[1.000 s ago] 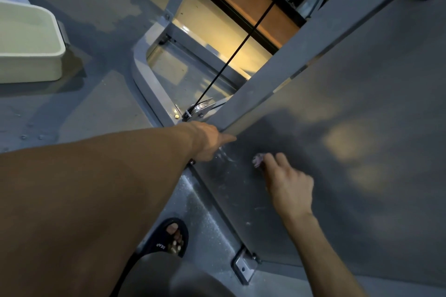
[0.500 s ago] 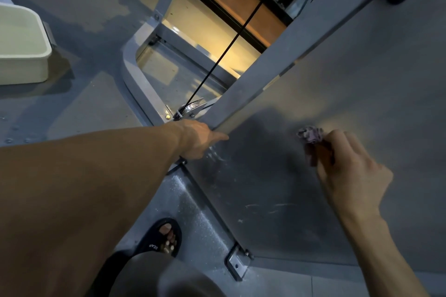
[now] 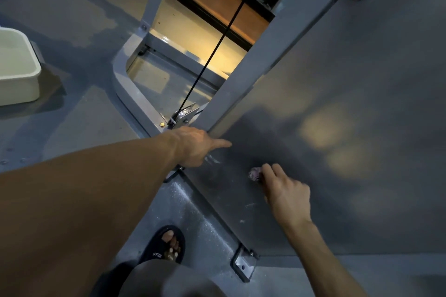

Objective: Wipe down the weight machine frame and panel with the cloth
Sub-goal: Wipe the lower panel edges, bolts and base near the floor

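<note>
While the left hand (image 3: 193,146) braces flat, fingers straight, at the panel's (image 3: 313,152) lower left edge by the frame (image 3: 253,65), the right hand (image 3: 284,190) pinches a balled cloth (image 3: 254,173) against the panel. Unwiped surface extends up-right. Since half a second ago, cloth moved down-left.

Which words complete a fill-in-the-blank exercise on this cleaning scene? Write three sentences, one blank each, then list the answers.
1. The cloth is held in the ____ hand.
2. The left hand rests at the panel's lower corner, its thumb pointing toward the ____ hand.
3. On the floor at far left stands a pale ____.

Answers: right; right; tub
</note>
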### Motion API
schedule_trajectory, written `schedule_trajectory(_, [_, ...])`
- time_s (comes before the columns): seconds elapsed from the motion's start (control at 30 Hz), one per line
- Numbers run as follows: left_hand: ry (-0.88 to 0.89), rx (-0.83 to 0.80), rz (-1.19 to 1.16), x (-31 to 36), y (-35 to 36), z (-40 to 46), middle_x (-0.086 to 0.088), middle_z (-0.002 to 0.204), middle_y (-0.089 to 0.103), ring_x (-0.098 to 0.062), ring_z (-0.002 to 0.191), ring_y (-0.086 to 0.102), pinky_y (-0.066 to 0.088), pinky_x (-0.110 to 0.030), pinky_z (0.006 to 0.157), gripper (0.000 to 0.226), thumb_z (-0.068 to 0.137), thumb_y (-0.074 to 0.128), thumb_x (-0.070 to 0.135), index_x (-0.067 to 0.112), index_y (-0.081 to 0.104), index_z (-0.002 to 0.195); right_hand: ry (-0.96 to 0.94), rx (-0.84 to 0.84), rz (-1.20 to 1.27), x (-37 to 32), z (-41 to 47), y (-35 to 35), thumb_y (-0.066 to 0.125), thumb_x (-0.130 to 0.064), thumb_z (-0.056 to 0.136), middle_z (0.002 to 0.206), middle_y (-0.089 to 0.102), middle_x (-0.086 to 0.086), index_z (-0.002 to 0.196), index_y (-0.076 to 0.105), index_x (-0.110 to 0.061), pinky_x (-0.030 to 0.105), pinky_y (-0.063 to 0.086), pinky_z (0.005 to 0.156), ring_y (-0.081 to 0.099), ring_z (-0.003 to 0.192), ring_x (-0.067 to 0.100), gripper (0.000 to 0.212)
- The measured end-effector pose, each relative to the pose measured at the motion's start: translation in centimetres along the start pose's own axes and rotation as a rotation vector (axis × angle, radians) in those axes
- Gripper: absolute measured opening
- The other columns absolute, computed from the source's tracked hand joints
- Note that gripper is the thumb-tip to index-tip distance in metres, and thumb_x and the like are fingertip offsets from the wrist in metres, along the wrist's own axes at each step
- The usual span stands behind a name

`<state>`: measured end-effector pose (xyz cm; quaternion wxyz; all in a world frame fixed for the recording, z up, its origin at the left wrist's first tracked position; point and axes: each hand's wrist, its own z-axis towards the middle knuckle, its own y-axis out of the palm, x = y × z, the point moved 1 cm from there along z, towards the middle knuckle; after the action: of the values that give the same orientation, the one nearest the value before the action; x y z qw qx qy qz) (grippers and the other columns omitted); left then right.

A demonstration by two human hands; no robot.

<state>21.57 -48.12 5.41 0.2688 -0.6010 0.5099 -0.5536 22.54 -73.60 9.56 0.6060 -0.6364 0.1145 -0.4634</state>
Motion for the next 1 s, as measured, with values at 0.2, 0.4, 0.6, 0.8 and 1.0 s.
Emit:
schedule_trajectory(0.2, [0.067,0.021,0.046,1.1,-0.5,-0.4,-0.005,0.103,0.057,-0.021,0.085,0.055,0.050,-0.035,0.081,0.087,0.099,0.048,0.012,0.056,-0.001,0.156,0.113,0.223,-0.008,4.9,-0.3,-5.9,0.090,-0.025,0.069,0.080,0.059,0.006,0.087,0.051,-0.018,0.027,0.032,0.037,0.058,0.043,0.034,0.043])
schedule_trajectory(0.4, [0.135,0.028,0.095,1.7,-0.9,-0.3,-0.005,0.126,0.060,-0.024,0.106,0.057,0.049,-0.041,0.097,0.084,0.102,0.048,0.020,0.056,-0.006,0.155,0.325,0.394,0.027,7.2,-1.1,-9.1,0.061,-0.041,0.096,0.095,0.063,0.001,0.099,0.065,-0.020,0.033,0.045,0.042,0.063,0.055,0.037,0.021])
schedule_trajectory(0.6, [0.178,0.084,0.084,3.2,-1.4,-0.3,0.005,0.108,0.051,-0.017,0.090,0.048,0.051,-0.040,0.088,0.084,0.102,0.049,0.017,0.054,-0.004,0.156,0.443,0.398,0.218,4.0,-1.2,-5.8,0.072,-0.016,0.091,0.105,0.055,0.002,0.100,0.054,-0.026,0.037,0.048,0.042,0.059,0.053,0.039,0.022])
schedule_trajectory(0.8, [0.222,0.095,0.070,3.8,-1.5,0.1,0.009,0.105,0.043,-0.016,0.092,0.045,0.048,-0.039,0.087,0.083,0.102,0.045,0.013,0.051,-0.003,0.158,0.361,0.198,0.261,0.3,-1.7,0.8,0.081,-0.006,0.074,0.086,0.047,0.010,0.093,0.039,-0.025,0.034,0.034,0.031,0.045,0.036,0.037,0.049])
schedule_trajectory(1.0, [0.234,0.047,0.087,3.7,-1.9,0.2,0.006,0.114,0.057,-0.017,0.096,0.051,0.051,-0.044,0.090,0.083,0.101,0.046,0.016,0.052,-0.003,0.157,0.317,0.121,0.293,0.7,-2.6,1.0,0.082,-0.008,0.075,0.087,0.047,0.009,0.092,0.039,-0.025,0.038,0.040,0.030,0.047,0.038,0.039,0.049])
